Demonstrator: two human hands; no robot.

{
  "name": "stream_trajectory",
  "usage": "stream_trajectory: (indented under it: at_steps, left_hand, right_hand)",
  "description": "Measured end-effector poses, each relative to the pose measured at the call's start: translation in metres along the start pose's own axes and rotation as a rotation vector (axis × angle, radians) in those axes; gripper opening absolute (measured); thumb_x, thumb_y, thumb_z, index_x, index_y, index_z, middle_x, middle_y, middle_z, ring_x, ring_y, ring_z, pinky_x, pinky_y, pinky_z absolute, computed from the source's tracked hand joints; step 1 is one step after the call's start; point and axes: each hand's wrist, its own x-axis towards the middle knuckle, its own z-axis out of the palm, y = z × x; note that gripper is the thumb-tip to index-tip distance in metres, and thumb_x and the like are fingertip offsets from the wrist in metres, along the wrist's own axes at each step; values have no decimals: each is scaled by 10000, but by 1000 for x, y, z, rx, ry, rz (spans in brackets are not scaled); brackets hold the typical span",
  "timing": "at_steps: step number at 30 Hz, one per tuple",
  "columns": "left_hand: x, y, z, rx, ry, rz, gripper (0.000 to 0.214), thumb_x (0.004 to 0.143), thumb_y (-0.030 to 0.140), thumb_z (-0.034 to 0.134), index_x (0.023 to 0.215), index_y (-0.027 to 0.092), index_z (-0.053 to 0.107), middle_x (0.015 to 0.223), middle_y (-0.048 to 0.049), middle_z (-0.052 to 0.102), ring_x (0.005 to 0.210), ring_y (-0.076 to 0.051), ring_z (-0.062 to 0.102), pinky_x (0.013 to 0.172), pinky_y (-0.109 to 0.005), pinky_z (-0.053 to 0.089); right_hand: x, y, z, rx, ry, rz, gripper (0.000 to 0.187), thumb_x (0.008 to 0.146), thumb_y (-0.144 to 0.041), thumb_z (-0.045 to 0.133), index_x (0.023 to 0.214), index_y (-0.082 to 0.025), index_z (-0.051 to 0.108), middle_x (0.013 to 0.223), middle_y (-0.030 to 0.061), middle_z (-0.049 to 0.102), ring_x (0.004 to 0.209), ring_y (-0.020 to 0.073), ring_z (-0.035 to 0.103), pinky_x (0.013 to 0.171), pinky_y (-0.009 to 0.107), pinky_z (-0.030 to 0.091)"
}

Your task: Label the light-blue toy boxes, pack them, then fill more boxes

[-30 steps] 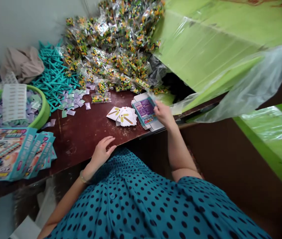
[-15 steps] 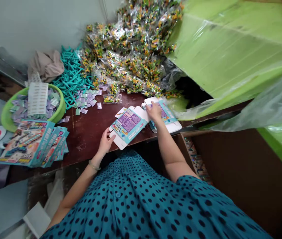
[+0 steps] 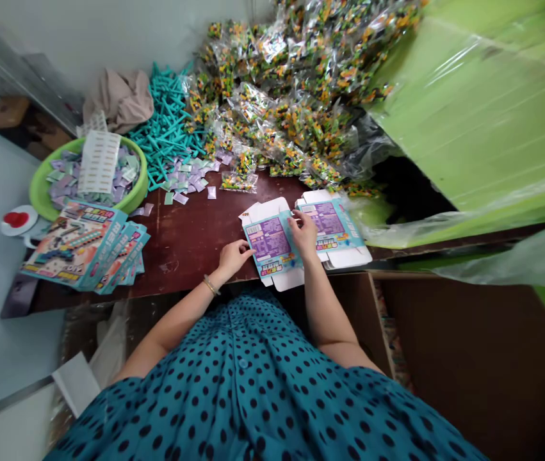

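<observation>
A flat toy carton (image 3: pixel 271 238), teal and purple with white flaps, lies before me at the table's front edge. At its left edge, my left hand (image 3: pixel 235 258) is closed, thumb and fingers pinching the cardboard. On the opposite edge, my right hand (image 3: pixel 303 234) has its fingers curled over the side. Under and beside the right hand lies a stack of similar flat cartons (image 3: pixel 337 224). A small printed card or flap shows partly behind the held carton's upper left corner.
Filled boxes (image 3: pixel 77 243) lie piled at left beside a green basin (image 3: pixel 140 179) of small sachets. Teal sticks (image 3: pixel 161 121) and bagged coloured pieces (image 3: pixel 272 109) heap at the back. A plastic-lined green container (image 3: pixel 503 115) stands right; an open cardboard box (image 3: pixel 474 346) is below.
The held carton has turned more upright and slid clear of the stack. My right hand has moved from the stack to its right edge; my left hand grips its left side. The view has shifted.
</observation>
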Motion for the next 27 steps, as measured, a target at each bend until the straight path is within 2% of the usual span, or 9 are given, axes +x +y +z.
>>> stream_trajectory:
  at_steps: [5, 8, 10, 13, 16, 20, 22, 24, 27]
  left_hand:
    - [-6, 10, 6, -338, 70, 4, 651, 753, 772, 732, 971, 158, 721, 948, -95, 768, 853, -221, 695, 843, -372, 547]
    - [-22, 23, -2, -563, 162, 36, 765, 740, 863, 676, 1088, 182, 699, 1040, -109, 767, 983, -261, 723, 925, -407, 565]
    - [-32, 35, -12, -662, 215, 94, 794, 760, 851, 676, 1240, 218, 661, 1170, -116, 748, 1121, -276, 706, 1019, -415, 546]
    - [-38, 49, -40, -536, 250, 213, 874, 855, 778, 645, 1547, 291, 427, 1401, -127, 649, 1278, -275, 651, 1110, -421, 508]
    - [-39, 50, -78, -208, 336, 341, 1040, 866, 645, 741, 1666, 333, 154, 1513, -143, 552, 1308, -279, 636, 1113, -425, 510]
    - [-56, 28, -117, 45, 395, 368, 780, 861, 568, 777, 1519, 274, 479, 1480, -127, 596, 1334, -292, 612, 1126, -416, 489]
    - [-73, 15, -124, 76, 397, 301, 627, 869, 574, 758, 1375, 233, 614, 1371, -111, 674, 1242, -277, 658, 1071, -389, 513]
    - [-89, 7, -125, 67, 419, 219, 480, 921, 591, 674, 1198, 200, 697, 1174, -89, 746, 1075, -245, 702, 963, -351, 540]
    - [-103, 3, -124, 14, 487, 110, 429, 991, 558, 548, 867, 180, 708, 847, -40, 722, 840, -192, 676, 802, -294, 522]
  right_hand:
    - [-40, -54, 5, 67, -95, -93, 660, 980, -583, 507, 1487, -164, 574, 1452, 188, 630, 1330, 307, 603, 1147, 505, 478]
    - [-70, -98, 3, 127, -218, -163, 971, 860, -696, 685, 1618, -165, 390, 1618, 196, 460, 1542, 351, 385, 1266, 553, 335]
    - [-78, -123, 2, 190, -312, -213, 1046, 792, -699, 768, 1612, -169, 393, 1599, 194, 481, 1524, 366, 403, 1266, 550, 335]
    - [-72, -144, 8, 372, -413, -195, 664, 899, -634, 689, 1405, -211, 617, 1333, 124, 697, 1237, 302, 645, 1126, 484, 497]
    - [-74, -144, 33, 535, -381, -85, 464, 960, -613, 605, 1183, -219, 706, 1101, 69, 758, 1014, 249, 698, 990, 428, 568]
    - [-116, -124, 78, 590, -266, -93, 612, 970, -594, 594, 1460, -231, 535, 1407, 113, 657, 1254, 259, 641, 1118, 419, 500]
    - [-138, -113, 89, 537, -305, -93, 614, 980, -591, 578, 1470, -225, 521, 1434, 120, 643, 1239, 257, 652, 1085, 402, 520]
    - [-147, -105, 88, 455, -425, -84, 525, 999, -597, 539, 1344, -210, 623, 1278, 103, 723, 1085, 250, 701, 976, 379, 563]
    - [-126, -107, 76, 324, -739, -159, 499, 1052, -584, 426, 1124, -206, 744, 1015, 63, 770, 912, 235, 712, 876, 361, 574]
